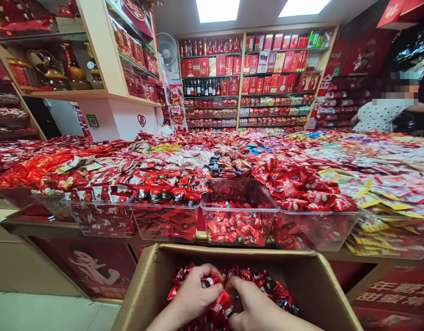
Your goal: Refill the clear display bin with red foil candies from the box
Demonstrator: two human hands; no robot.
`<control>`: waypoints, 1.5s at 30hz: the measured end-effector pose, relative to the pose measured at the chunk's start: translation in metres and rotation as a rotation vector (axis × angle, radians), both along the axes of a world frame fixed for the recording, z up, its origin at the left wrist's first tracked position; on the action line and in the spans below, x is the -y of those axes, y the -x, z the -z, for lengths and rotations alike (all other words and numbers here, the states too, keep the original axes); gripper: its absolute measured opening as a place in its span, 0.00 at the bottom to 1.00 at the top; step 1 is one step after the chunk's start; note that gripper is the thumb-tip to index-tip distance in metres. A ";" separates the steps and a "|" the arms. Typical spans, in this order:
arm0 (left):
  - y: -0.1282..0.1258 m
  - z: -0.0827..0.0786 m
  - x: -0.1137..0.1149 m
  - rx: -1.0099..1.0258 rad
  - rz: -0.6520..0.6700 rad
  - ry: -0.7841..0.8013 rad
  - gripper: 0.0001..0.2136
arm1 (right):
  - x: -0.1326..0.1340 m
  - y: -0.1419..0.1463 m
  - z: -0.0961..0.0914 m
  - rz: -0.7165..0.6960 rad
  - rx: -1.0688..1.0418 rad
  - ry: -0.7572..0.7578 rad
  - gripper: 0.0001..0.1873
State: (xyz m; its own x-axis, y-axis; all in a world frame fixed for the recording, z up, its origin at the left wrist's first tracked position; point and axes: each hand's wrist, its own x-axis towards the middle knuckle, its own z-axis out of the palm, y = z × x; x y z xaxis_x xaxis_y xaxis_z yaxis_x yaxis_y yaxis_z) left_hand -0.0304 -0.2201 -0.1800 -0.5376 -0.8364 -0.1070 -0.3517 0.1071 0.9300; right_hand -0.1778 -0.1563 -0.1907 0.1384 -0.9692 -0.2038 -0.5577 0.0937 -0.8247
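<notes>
Both of my hands are inside an open cardboard box (136,294), among a heap of shiny red wrapped candies (283,296). My left hand (200,292) curls its fingers and thumb around a few of these candies. Beside it my right hand (249,301) is closed on candies too, its fingertips partly hidden among the wrappers. Red wrappers show between the two hands. Just beyond the box stands a clear plastic bin (239,225), partly filled with similar red candies and lower than its neighbours.
Other clear bins heaped with candies line the counter, among them a red one (308,197) and a yellow one (387,230). Shelves (212,76) of bottles and red boxes stand behind. A person in a dotted top (379,115) is at the far right.
</notes>
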 end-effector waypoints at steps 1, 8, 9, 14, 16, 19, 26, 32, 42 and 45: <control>0.001 -0.002 0.000 -0.038 -0.013 -0.045 0.06 | 0.000 -0.001 0.000 0.009 0.044 -0.025 0.18; 0.000 -0.001 -0.003 -0.286 0.002 -0.274 0.10 | 0.004 -0.008 -0.001 0.062 0.327 -0.030 0.17; 0.000 0.000 -0.004 -0.311 0.029 -0.291 0.11 | 0.004 -0.009 -0.003 0.067 0.336 -0.045 0.17; 0.000 0.009 -0.006 -0.323 0.029 -0.289 0.16 | 0.004 -0.009 -0.010 0.032 0.436 -0.002 0.13; 0.001 0.011 -0.006 -0.314 -0.016 -0.290 0.15 | 0.004 -0.008 -0.009 0.019 0.414 0.026 0.12; 0.003 0.007 -0.006 -0.345 -0.049 -0.281 0.12 | 0.005 -0.004 -0.007 0.066 0.289 0.117 0.13; 0.007 -0.015 -0.011 -0.493 -0.177 -0.338 0.14 | 0.008 0.004 -0.020 0.161 0.509 0.030 0.10; 0.013 -0.014 -0.012 -0.522 -0.236 -0.421 0.17 | 0.005 0.003 -0.033 0.165 0.763 -0.097 0.13; 0.010 -0.018 -0.013 -0.366 -0.150 -0.479 0.11 | 0.006 0.003 -0.037 0.212 0.613 0.102 0.11; 0.010 -0.019 -0.014 -0.433 -0.156 -0.531 0.10 | 0.003 0.000 -0.033 0.153 0.673 0.125 0.11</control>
